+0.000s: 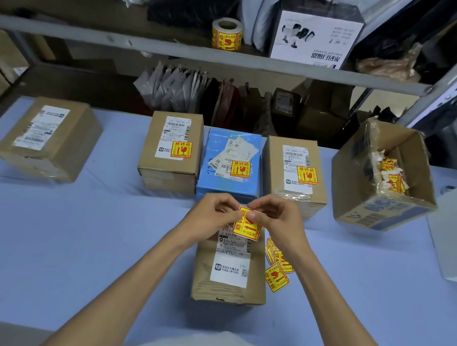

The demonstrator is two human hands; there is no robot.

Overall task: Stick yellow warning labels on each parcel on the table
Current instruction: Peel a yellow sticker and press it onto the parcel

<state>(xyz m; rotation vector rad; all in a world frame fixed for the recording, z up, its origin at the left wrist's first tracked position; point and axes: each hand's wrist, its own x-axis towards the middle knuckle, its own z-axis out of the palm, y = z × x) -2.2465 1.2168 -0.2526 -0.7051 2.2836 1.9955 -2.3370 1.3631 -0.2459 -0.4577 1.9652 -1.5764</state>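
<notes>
Pinching yellow label (pixel 248 223) — left hand (pixel 214 212), right hand (pixel 277 218) together (above brown parcel (pixel 203 283)).

Both bare forearms are seen reaching in from the lower edge, the left from about 7 o'clock and the right from about 5 o'clock, and are angled toward each other near the middle of the view. The left hand (pixel 213 215) is held back-up with fingers curled, and the 9 o'clock edge of a yellow label (pixel 247 224) is pinched by it. The right hand (pixel 278 218) is placed at 3 o'clock of the left, fingers likewise curled, and the label's 12 o'clock corner is pinched between thumb and forefinger. The fingertips of both hands are brought close together.
</notes>
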